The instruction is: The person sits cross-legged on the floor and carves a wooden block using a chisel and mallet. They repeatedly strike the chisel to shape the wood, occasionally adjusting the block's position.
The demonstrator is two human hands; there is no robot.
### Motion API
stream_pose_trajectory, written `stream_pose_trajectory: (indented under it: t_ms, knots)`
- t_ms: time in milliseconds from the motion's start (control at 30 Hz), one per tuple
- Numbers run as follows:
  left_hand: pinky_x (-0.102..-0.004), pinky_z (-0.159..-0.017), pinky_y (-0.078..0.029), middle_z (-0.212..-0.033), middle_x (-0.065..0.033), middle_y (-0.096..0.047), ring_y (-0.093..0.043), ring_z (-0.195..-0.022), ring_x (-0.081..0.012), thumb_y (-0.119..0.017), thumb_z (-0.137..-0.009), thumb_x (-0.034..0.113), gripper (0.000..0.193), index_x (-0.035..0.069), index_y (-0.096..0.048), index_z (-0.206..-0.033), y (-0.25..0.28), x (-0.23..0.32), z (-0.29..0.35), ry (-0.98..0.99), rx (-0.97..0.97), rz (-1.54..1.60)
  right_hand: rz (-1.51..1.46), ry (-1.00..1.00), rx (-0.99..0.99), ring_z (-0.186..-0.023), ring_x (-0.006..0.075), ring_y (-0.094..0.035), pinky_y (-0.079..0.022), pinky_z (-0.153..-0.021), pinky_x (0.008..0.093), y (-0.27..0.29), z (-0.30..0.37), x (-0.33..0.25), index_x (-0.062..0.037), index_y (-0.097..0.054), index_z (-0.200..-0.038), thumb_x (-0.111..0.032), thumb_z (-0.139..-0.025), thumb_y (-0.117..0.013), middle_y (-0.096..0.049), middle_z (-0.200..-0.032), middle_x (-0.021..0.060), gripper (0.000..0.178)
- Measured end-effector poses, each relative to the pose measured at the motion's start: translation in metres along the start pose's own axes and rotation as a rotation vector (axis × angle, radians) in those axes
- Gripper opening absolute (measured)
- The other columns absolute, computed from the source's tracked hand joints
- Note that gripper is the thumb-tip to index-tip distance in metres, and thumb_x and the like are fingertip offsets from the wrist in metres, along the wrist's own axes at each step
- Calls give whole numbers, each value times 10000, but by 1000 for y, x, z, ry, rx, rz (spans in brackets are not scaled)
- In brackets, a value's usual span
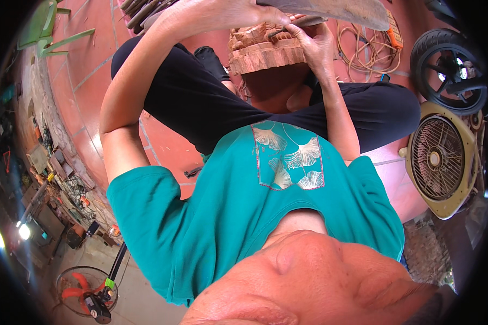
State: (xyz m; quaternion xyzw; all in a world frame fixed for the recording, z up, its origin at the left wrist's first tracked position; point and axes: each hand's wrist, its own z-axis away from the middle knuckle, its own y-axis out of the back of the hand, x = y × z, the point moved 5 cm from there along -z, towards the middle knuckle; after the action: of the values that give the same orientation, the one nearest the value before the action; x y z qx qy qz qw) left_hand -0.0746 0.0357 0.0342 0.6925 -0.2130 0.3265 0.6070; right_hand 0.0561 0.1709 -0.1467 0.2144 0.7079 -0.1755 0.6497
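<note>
My left hand [228, 13] reaches in at the top edge, closed at the narrow end of a flat brown wooden club [336, 12]; part of its grip is cut off by the edge. Just below the club, my right hand [319, 51] is closed with the thumb pressed on a slim chisel [309, 21]. The chisel's dark end slants down toward a carved block of reddish wood [268, 58]. That block stands on the floor between my crossed legs, and its far part is out of view.
A bundle of chisels [146, 10] lies beyond my left knee. An orange power strip [395, 38] with coiled cord, a black wheel [449, 70] and a box fan [440, 157] are at right. At left are a green plastic chair [40, 27] and cluttered tools [54, 162].
</note>
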Motion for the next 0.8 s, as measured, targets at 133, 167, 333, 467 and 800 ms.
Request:
stream_pose_trajectory:
  t_ms: [133,167,333,467,800]
  knots:
    - [-391,-894,-558,-1202,-228,-714,-737,-997,-333,-768,-864,145,779,131,-431,-1566,-1,-2,1,41,-20,22,-3,20,-7,-970,149,-728,-591,-887,297,-2,2,0,-4,-671,-1095,-28,-911,-774,-756,-1049,84,212]
    - [-390,-893,-559,-1195,-229,-716,-738,-992,-331,-768,-864,147,780,132,-431,-1567,-1,-2,1,43,-23,21,-8,25,-8,-970,150,-730,-591,-888,297,-3,2,0,-4,-673,-1098,-32,-910,-776,-756,-1048,85,216]
    - [-393,-891,-560,-1178,-234,-719,-738,-989,-332,-769,-866,156,777,134,-433,-1566,-3,-3,0,12,-4,20,18,25,5,-961,150,-737,-591,-881,295,-7,3,-3,-1,-676,-1099,-45,-909,-781,-765,-1036,82,221]
    - [-412,-884,-557,-1166,-242,-710,-724,-1003,-367,-770,-863,155,727,119,-476,-1527,-6,-8,3,47,-42,-85,162,36,11,-942,153,-750,-593,-865,295,-8,3,-7,-13,-681,-1087,-55,-909,-781,-774,-1021,79,208]
    - [-432,-921,-539,-1187,-247,-694,-696,-1056,-398,-776,-878,172,624,95,-551,-1455,3,5,4,-108,121,81,155,50,15,-929,151,-757,-588,-813,286,-8,0,-3,-34,-672,-1100,-88,-905,-793,-780,-1007,71,236]
